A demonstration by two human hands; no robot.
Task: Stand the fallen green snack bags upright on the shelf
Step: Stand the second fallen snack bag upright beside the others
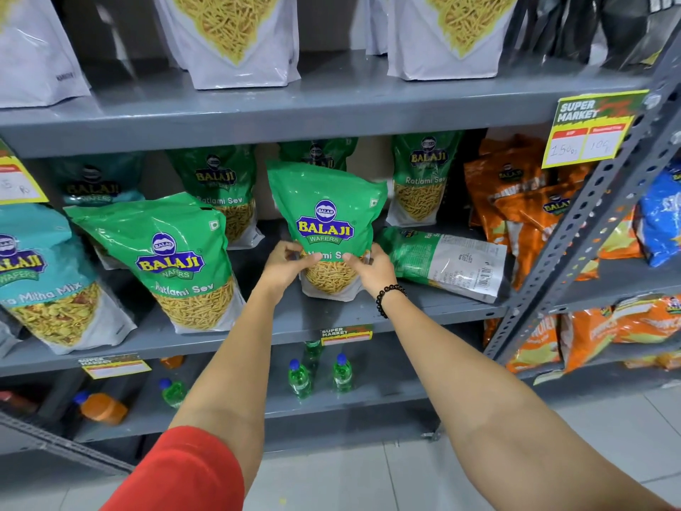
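Observation:
A green Balaji snack bag (326, 208) stands upright at the middle of the grey shelf (302, 322). My left hand (285, 265) grips its lower left side and my right hand (368, 269) grips its lower right side. Just to the right, another green bag (446, 261) lies flat on its face, back label up. A third green bag (180, 260) stands upright to the left. More green bags (423, 175) stand at the back of the shelf.
Teal snack bags (40, 274) stand at the left, orange bags (523, 204) at the right. White bags fill the shelf above. Small green bottles (300, 378) and an orange bottle (103, 407) sit on the shelf below. A slotted steel upright (575, 230) bounds the right side.

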